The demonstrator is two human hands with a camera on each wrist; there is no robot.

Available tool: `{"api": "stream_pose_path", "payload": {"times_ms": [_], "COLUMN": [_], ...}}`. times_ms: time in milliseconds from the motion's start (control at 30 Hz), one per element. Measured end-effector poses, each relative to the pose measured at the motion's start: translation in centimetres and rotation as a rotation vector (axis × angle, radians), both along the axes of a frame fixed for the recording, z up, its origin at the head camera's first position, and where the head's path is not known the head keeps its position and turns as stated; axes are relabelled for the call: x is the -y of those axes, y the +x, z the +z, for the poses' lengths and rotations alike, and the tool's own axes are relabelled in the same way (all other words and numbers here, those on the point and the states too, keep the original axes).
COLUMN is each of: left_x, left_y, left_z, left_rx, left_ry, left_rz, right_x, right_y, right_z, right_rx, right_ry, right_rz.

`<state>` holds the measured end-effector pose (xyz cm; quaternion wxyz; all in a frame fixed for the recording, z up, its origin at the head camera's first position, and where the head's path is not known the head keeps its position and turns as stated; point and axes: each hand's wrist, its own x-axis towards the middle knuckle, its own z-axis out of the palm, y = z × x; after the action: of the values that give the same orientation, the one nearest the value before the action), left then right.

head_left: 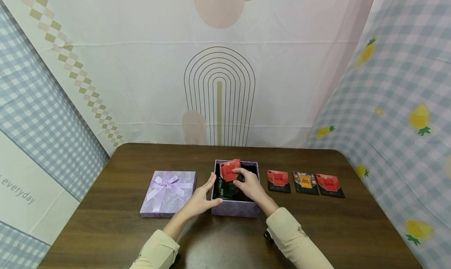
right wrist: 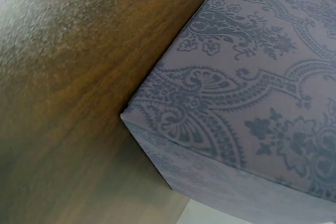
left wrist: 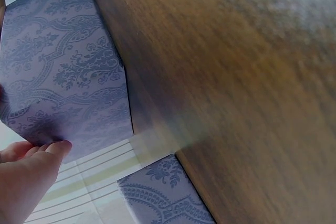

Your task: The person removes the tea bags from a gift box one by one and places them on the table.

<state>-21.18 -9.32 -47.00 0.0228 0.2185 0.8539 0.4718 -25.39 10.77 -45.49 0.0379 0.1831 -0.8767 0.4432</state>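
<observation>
My right hand (head_left: 251, 186) pinches a red-and-black packet (head_left: 229, 169) at its right side, over the inside of a purple patterned box (head_left: 235, 208). The packet is tilted inside the rim near the back left. Below it lies dark, shiny content that I cannot make out fully. My left hand (head_left: 197, 203) rests at the box's left side, fingers extended and thumb by the front corner. In the left wrist view, fingertips of the left hand (left wrist: 31, 169) touch the box wall (left wrist: 68, 61). The right wrist view shows mostly the box's outer wall (right wrist: 247, 87); the right hand's grip is hidden there.
A purple lid (head_left: 168, 194) with a ribbon bow lies left of the box. To the right are a red packet (head_left: 278, 181), a dark packet with an orange label (head_left: 305, 183) and another red packet (head_left: 330, 185). The wooden table (head_left: 334, 222) ends at a cloth backdrop.
</observation>
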Motion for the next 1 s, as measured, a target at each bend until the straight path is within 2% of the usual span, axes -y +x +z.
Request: {"api": "stream_pose_path", "payload": {"times_ms": [167, 367, 833, 1000], "left_x": [-0.1, -0.1, -0.1, 0.0], "left_y": [0.0, 0.0, 0.0, 0.0], "left_z": [0.0, 0.0, -0.1, -0.1], "left_rx": [0.003, 0.0, -0.011, -0.012], "left_ry": [0.001, -0.002, -0.002, -0.005], "left_rz": [0.003, 0.009, 0.005, 0.013], "right_x": [-0.1, -0.1, -1.1, -1.6], "right_y": [0.1, 0.3, 1.3, 2.9], "right_z": [0.2, 0.3, 0.4, 2.8], "right_rx": [0.008, 0.067, 0.042, 0.036], "right_ry": [-0.035, -0.158, -0.269, -0.298], "right_rz": [-0.019, -0.045, -0.102, -0.115]}}
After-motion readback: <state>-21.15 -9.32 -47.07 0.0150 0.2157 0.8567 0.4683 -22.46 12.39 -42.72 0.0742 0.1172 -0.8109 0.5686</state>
